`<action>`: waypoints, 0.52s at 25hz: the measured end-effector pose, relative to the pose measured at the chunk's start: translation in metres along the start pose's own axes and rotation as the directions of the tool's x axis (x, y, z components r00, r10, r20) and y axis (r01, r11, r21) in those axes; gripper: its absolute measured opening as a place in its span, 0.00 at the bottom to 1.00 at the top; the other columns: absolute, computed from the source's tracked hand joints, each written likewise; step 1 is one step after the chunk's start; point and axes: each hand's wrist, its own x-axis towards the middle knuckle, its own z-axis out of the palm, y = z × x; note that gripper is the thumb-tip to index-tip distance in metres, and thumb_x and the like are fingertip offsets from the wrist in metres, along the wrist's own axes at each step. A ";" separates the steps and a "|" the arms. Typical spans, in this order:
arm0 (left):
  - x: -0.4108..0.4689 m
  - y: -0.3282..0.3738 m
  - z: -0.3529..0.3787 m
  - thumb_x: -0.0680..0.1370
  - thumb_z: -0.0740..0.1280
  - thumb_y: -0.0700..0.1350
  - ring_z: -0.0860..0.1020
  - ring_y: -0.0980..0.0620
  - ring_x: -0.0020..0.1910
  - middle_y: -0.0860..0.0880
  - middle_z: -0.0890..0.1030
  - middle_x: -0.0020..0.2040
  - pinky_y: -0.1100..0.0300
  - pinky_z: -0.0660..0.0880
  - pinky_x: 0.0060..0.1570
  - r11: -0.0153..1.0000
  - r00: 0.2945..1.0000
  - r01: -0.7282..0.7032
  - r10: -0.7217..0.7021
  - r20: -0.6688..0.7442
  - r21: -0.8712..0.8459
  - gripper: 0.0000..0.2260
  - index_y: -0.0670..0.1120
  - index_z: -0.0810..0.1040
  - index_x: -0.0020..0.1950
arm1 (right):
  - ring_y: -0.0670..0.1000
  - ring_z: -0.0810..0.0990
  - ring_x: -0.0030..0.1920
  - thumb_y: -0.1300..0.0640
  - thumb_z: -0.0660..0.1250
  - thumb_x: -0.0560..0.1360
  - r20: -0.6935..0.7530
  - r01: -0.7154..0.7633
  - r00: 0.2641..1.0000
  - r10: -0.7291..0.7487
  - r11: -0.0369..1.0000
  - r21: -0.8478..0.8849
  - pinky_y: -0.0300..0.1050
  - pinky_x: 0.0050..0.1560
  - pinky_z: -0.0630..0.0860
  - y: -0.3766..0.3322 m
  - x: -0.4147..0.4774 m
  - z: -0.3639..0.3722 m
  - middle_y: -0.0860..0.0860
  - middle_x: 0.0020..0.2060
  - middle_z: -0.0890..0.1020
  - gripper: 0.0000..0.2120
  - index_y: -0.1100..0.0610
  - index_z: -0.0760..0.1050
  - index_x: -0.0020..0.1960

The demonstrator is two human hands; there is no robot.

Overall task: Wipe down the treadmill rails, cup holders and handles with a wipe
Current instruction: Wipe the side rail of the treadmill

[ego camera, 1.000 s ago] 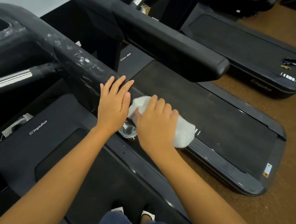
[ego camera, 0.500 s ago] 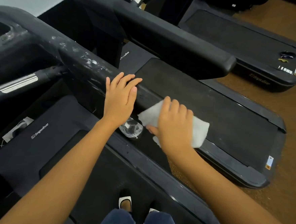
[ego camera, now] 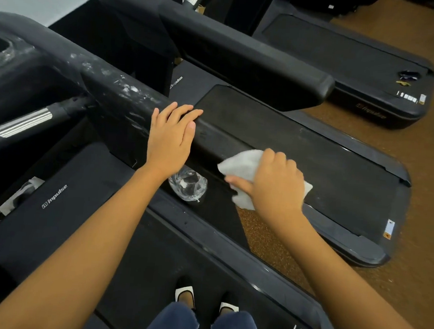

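**Wipe pressed to the treadmill rail**

The right hand point(ego camera: 273, 183) has its grip closed around a crumpled white wipe point(ego camera: 241, 166), pressing it onto the black treadmill rail point(ego camera: 212, 138) near that rail's free end. The left hand point(ego camera: 170, 138) lies flat and open on the rail just beside it, holding nothing. Below them a crumpled clear plastic wrapper point(ego camera: 187, 184) sits.

Three treadmills were in view: the near one point(ego camera: 54, 204) at 8 o'clock, a second point(ego camera: 338, 178) at 3 o'clock, a third point(ego camera: 359, 61) at 1 o'clock. Two hands showed, the left hand point(ego camera: 170, 138) and the right hand point(ego camera: 273, 183), with one white wipe point(ego camera: 241, 163). One clear plastic wrapper point(ego camera: 188, 184) lay near the centre, and two shoes point(ego camera: 185, 292) stood at 6 o'clock.
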 end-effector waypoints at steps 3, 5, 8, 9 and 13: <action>0.007 -0.007 -0.008 0.83 0.48 0.48 0.63 0.50 0.72 0.54 0.74 0.68 0.52 0.55 0.72 0.996 1.000 -0.027 0.026 -0.005 -0.080 0.20 0.51 0.73 0.69 | 0.58 0.78 0.46 0.26 0.50 0.71 0.065 0.003 0.998 -0.011 0.993 0.117 0.49 0.41 0.67 -0.053 0.043 -0.012 0.54 0.41 0.77 0.34 0.57 0.70 0.48; 0.013 -0.013 -0.013 0.82 0.49 0.48 0.66 0.50 0.69 0.52 0.76 0.65 0.56 0.59 0.69 0.994 0.999 -0.046 0.047 0.004 -0.103 0.20 0.48 0.74 0.67 | 0.60 0.77 0.52 0.37 0.47 0.80 0.210 0.084 0.966 -0.151 0.951 0.298 0.51 0.48 0.71 -0.081 0.075 -0.017 0.55 0.50 0.78 0.25 0.54 0.72 0.59; 0.021 -0.019 -0.013 0.82 0.50 0.47 0.67 0.49 0.68 0.50 0.77 0.64 0.56 0.60 0.67 0.995 0.995 -0.089 0.090 0.031 -0.037 0.19 0.46 0.74 0.67 | 0.62 0.72 0.62 0.45 0.43 0.82 0.329 0.032 0.927 -0.182 0.911 0.412 0.55 0.58 0.67 -0.081 0.096 -0.022 0.58 0.64 0.74 0.23 0.51 0.67 0.70; 0.023 -0.020 -0.013 0.82 0.50 0.47 0.67 0.49 0.68 0.50 0.77 0.64 0.56 0.60 0.67 0.995 0.994 -0.100 0.101 0.042 -0.023 0.19 0.47 0.74 0.67 | 0.63 0.71 0.63 0.45 0.43 0.82 0.349 0.002 0.925 -0.150 0.921 0.391 0.55 0.57 0.66 -0.067 0.091 -0.018 0.58 0.66 0.72 0.24 0.51 0.66 0.71; 0.020 -0.015 -0.007 0.82 0.48 0.48 0.64 0.50 0.71 0.52 0.75 0.66 0.53 0.56 0.72 0.998 0.997 -0.063 0.063 0.043 -0.003 0.20 0.48 0.73 0.69 | 0.63 0.70 0.66 0.43 0.42 0.81 0.438 -0.218 0.894 0.090 0.943 0.251 0.56 0.60 0.66 -0.005 0.061 -0.016 0.59 0.69 0.70 0.27 0.53 0.64 0.73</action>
